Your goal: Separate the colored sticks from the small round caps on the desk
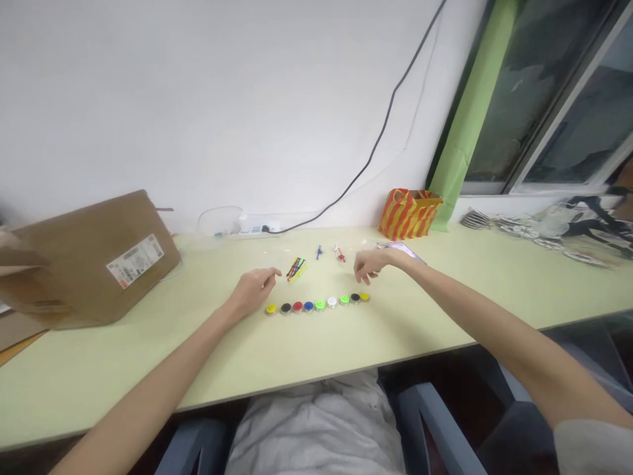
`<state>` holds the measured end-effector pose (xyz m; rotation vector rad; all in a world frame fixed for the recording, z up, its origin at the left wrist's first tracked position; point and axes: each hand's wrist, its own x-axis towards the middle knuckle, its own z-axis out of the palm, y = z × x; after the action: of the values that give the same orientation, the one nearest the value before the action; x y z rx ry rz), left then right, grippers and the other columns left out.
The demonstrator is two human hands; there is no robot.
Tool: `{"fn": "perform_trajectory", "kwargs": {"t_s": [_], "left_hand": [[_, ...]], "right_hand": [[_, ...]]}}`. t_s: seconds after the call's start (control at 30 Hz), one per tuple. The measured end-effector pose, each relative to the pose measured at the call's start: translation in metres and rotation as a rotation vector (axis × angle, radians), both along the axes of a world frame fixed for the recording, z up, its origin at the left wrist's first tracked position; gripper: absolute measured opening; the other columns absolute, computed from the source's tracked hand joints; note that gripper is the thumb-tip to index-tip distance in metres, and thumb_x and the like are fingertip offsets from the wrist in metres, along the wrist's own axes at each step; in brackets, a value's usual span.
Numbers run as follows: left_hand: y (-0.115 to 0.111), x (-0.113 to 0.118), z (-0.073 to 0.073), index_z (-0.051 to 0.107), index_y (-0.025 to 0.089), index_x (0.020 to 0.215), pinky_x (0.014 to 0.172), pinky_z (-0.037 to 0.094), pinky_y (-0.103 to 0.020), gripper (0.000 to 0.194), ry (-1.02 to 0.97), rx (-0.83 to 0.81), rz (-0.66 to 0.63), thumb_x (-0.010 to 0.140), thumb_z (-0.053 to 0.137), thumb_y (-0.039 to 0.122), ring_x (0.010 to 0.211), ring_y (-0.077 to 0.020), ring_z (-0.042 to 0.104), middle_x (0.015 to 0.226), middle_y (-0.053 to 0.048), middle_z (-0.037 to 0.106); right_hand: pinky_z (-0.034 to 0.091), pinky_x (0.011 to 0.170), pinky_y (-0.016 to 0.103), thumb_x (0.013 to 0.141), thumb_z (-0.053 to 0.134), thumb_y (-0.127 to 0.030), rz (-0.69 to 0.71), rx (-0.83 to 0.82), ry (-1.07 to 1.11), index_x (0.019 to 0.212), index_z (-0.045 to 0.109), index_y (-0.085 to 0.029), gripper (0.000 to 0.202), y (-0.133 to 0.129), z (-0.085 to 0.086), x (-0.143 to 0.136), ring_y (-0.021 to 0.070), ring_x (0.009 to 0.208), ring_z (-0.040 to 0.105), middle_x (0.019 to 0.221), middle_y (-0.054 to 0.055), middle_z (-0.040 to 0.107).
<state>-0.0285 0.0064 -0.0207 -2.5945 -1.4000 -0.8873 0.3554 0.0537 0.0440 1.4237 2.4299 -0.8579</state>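
Observation:
My left hand (256,289) is low over the table, loosely bent with a finger stretched right, and I see nothing in it. Just beyond that fingertip lies a bundle of thin coloured sticks (296,269) in yellow, green, red and black. My right hand (370,265) hovers with fingers curled down and slightly apart, with nothing visible in them. Below it, a row of small round pots with coloured tops runs leftward, from a yellow pot (364,298) past a white pot (331,302) to another yellow pot (271,309). A small blue piece (319,251) and a red-and-white piece (340,253) lie between my hands.
A cardboard box (93,264) stands at the left. By the wall are a power strip (252,224) and a black cable (368,163). At the back right stand a red-and-yellow striped bag (411,216) and, farther right, several stacked discs (517,227). The table's front edge is near my lap.

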Motion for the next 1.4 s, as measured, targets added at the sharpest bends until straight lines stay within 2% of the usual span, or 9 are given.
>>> {"fn": "perform_trajectory", "kwargs": {"t_s": [0.1,0.17,0.37,0.5,0.63,0.8,0.9,1.1,1.4], "left_hand": [[-0.001,-0.001,0.002,0.070,0.022,0.103,0.072,0.047,-0.031,0.032,-0.009,0.006,-0.006,0.095,0.040,0.026,0.073,-0.0194,0.066,0.080,-0.003,0.071],[-0.002,-0.001,0.003,0.070,0.022,0.103,0.073,0.047,-0.031,0.032,-0.004,0.004,-0.003,0.095,0.040,0.026,0.073,-0.0195,0.066,0.079,-0.003,0.071],[-0.006,0.002,0.003,0.070,0.022,0.104,0.074,0.047,-0.031,0.033,0.010,-0.012,-0.005,0.095,0.038,0.025,0.077,-0.0204,0.067,0.083,-0.005,0.073],[-0.006,0.001,0.000,0.070,0.022,0.104,0.076,0.048,-0.032,0.033,-0.009,-0.004,-0.019,0.095,0.038,0.023,0.076,-0.0206,0.066,0.081,-0.005,0.072],[-0.004,0.007,0.005,0.071,0.021,0.105,0.076,0.048,-0.031,0.034,-0.079,-0.032,-0.029,0.095,0.039,0.025,0.073,-0.0189,0.064,0.081,-0.004,0.071],[-0.001,0.034,0.019,0.054,0.021,0.142,0.086,0.051,-0.031,0.046,-0.213,-0.156,-0.221,0.101,0.040,0.038,0.094,-0.0191,0.066,0.103,-0.005,0.072],[-0.006,0.045,0.018,0.041,0.022,0.151,0.091,0.050,-0.033,0.052,-0.235,-0.203,-0.296,0.102,0.044,0.039,0.100,-0.0193,0.065,0.118,-0.007,0.069],[-0.015,0.039,0.012,0.058,0.020,0.130,0.082,0.048,-0.032,0.035,-0.191,-0.209,-0.219,0.104,0.042,0.037,0.085,-0.0182,0.063,0.097,-0.005,0.069],[-0.037,0.040,0.034,0.055,0.020,0.105,0.081,0.047,-0.032,0.027,-0.146,-0.244,-0.287,0.105,0.038,0.040,0.081,-0.0172,0.062,0.094,-0.004,0.069]], "right_hand": [[0.047,0.067,0.024,0.083,0.065,-0.023,-0.169,0.399,-0.065,0.096,0.078,-0.016,0.020,0.024,0.004,-0.017,0.0181,0.077,0.069,0.091,0.010,0.078],[0.048,0.077,0.026,0.087,0.063,-0.022,-0.242,0.526,-0.082,0.110,0.075,-0.015,0.027,0.036,-0.002,-0.033,0.0221,0.094,0.070,0.108,0.014,0.076],[0.049,0.086,0.029,0.084,0.063,-0.009,-0.288,0.583,-0.098,0.110,0.073,-0.011,0.028,0.047,-0.033,-0.069,0.0271,0.108,0.069,0.117,0.021,0.072],[0.050,0.086,0.028,0.080,0.067,-0.006,-0.259,0.576,-0.030,0.116,0.070,-0.010,0.036,0.039,-0.029,-0.064,0.0262,0.107,0.069,0.119,0.020,0.071],[0.054,0.075,0.026,0.087,0.063,-0.013,-0.237,0.523,0.098,0.117,0.069,-0.009,0.031,0.022,-0.019,-0.066,0.0201,0.084,0.073,0.097,0.015,0.076],[0.056,0.060,0.027,0.087,0.065,-0.028,-0.242,0.298,0.905,0.100,0.069,-0.012,0.021,-0.017,-0.029,-0.113,0.0176,0.065,0.070,0.076,0.008,0.074],[0.056,0.060,0.026,0.083,0.068,-0.034,-0.260,0.134,1.192,0.100,0.063,-0.018,0.024,-0.040,-0.040,-0.140,0.0177,0.066,0.072,0.079,0.005,0.075],[0.053,0.063,0.025,0.079,0.073,-0.036,-0.197,-0.046,1.271,0.094,0.053,-0.021,0.030,-0.055,-0.048,-0.141,0.0168,0.068,0.071,0.074,0.001,0.073],[0.050,0.065,0.026,0.083,0.074,-0.053,-0.019,-0.159,1.360,0.090,0.054,-0.021,0.038,-0.065,-0.039,-0.142,0.0140,0.068,0.063,0.077,0.002,0.068]]}}
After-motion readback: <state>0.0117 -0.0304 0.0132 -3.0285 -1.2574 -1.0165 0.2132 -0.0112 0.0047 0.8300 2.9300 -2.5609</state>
